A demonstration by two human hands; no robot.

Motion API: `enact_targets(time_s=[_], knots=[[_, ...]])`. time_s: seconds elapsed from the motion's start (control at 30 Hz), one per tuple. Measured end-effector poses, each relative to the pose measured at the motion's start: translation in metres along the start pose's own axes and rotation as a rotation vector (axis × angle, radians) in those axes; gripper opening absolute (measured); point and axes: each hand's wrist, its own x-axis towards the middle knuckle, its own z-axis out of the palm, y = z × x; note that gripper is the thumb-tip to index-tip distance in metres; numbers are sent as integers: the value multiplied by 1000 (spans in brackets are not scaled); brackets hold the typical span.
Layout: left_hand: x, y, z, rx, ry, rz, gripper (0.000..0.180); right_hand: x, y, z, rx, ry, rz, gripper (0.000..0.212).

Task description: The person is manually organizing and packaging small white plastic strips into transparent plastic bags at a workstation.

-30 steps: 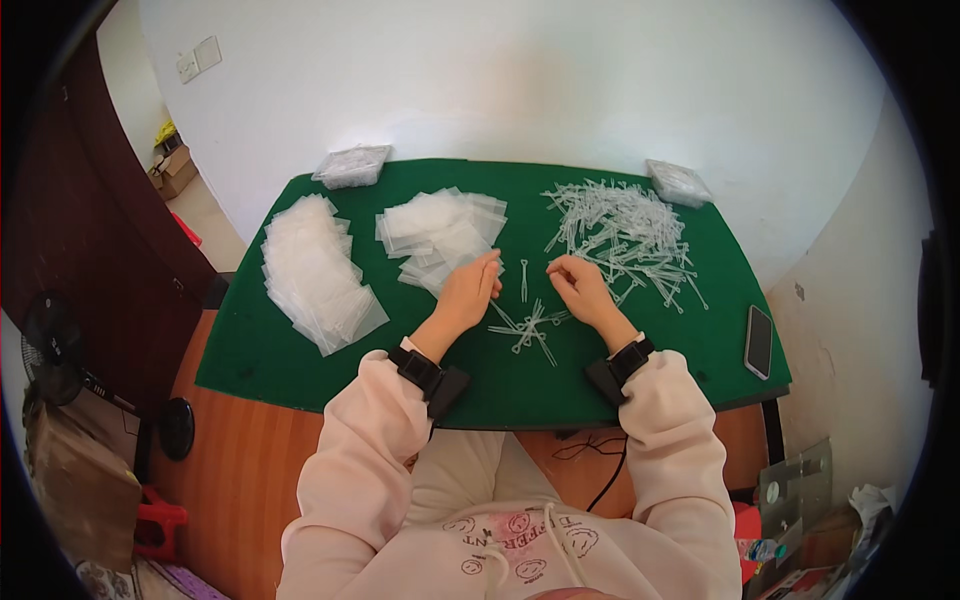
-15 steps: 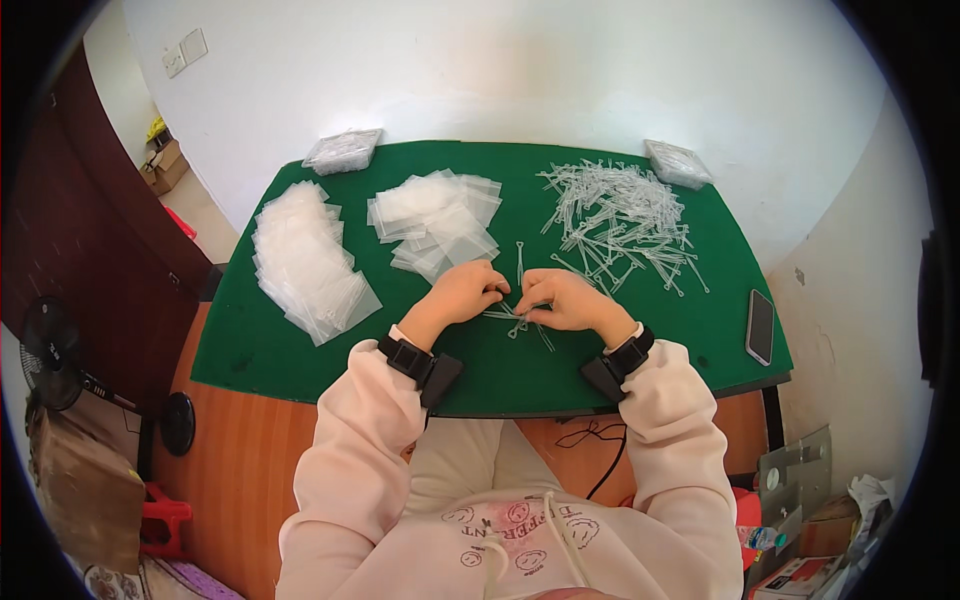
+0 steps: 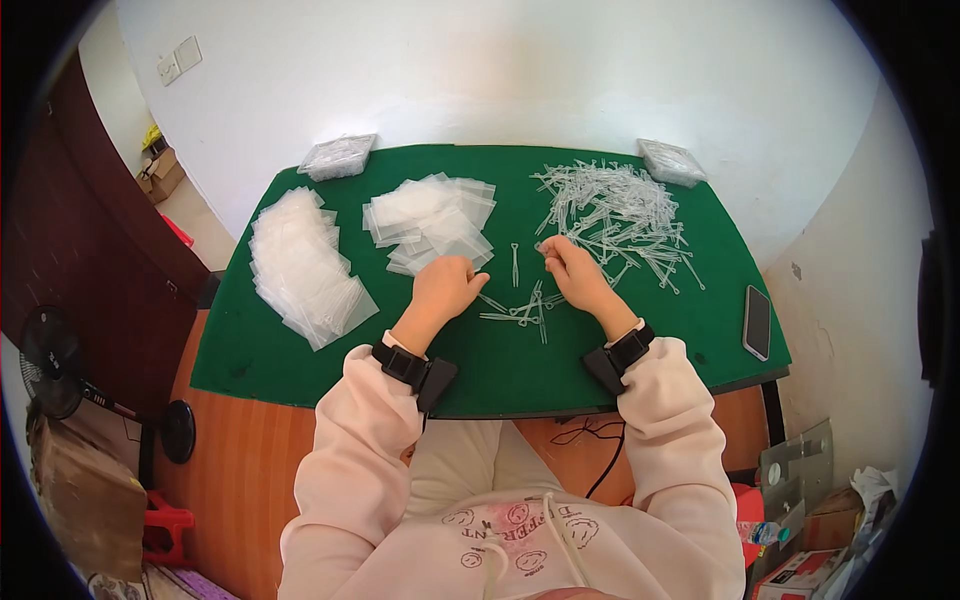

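On the green table, several thin, clear pins with looped ends (image 3: 522, 318) lie crossed between my hands. One more pin (image 3: 515, 265) lies apart, pointing away from me. My left hand (image 3: 447, 288) rests left of the crossed pins, fingers curled under and thumb pointing right. Whatever those fingers hold is hidden. Farther right, my right hand (image 3: 578, 277) is at the near-left edge of a big heap of the same pins (image 3: 620, 205). Its fingertips are pinched together, with a small clear bit beside them that I cannot make out.
Small clear plastic bags lie in a long fanned stack (image 3: 300, 265) at left and a looser pile (image 3: 430, 215) beside it. Filled clear packs stand at the far left corner (image 3: 338, 157) and far right corner (image 3: 671, 163). A phone (image 3: 757, 322) lies near the right edge.
My right hand has moved away from the crossed pins, up and right toward the heap. My left hand has drawn slightly left. The pins between them now lie uncovered.
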Motion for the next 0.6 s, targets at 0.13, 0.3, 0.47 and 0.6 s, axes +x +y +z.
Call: enact_targets(time_s=[0.13,0.3,0.47,0.6], knots=[[-2,9,3,237,-100,-82,31,3,4,6,107,69,-16,10],[1,13,19,128,-36,28,29,6,4,6,135,30,-20,11],[5,15,23,-141,-99,49,23,6,11,10,383,13,7,12],[6,13,26,-165,-172,39,18,7,9,10,632,-42,138,15]])
